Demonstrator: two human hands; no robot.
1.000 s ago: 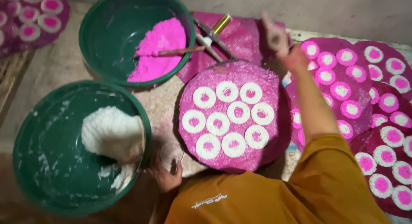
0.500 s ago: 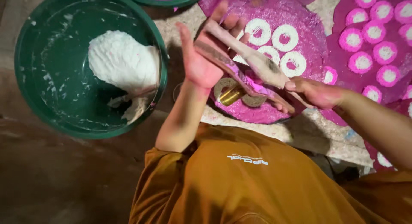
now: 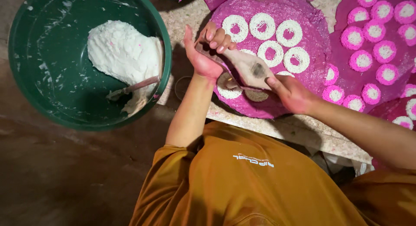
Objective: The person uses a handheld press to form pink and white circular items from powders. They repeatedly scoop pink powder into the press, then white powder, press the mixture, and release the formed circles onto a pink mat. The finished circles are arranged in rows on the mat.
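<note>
Floor: brown dirt floor at left, speckled stone bench (image 3: 277, 128) at right, seen from above over my orange shirt.
Bench load: round magenta mat (image 3: 303, 39) carrying white dough rings (image 3: 262, 26) with pink centres; more pink-and-white rings (image 3: 359, 60) on mats further right.
Left grip: my left hand (image 3: 203, 57) is curled shut, fingers wrapped over the top end of a pale, dough-smeared wooden paddle (image 3: 247, 66).
Right grip: my right hand (image 3: 292, 94) pinches the paddle's lower end, thumb on top. Exact finger closure underneath, cannot tell.
Paddle position: held tilted between both hands, just above the near edge of the magenta mat.
Basin: green basin (image 3: 52, 91) on the floor at my left, holding a lump of white dough (image 3: 123, 52) and a stick (image 3: 130, 87) leaning in it.
Risk 1: paddle hangs right over finished rings; a slip of either hand would likely squash them.
Risk 2: paddle looks slick with dough, so my hold could slide.
Risk 3: my left elbow is near the basin rim; a bump could tip the stick out.
</note>
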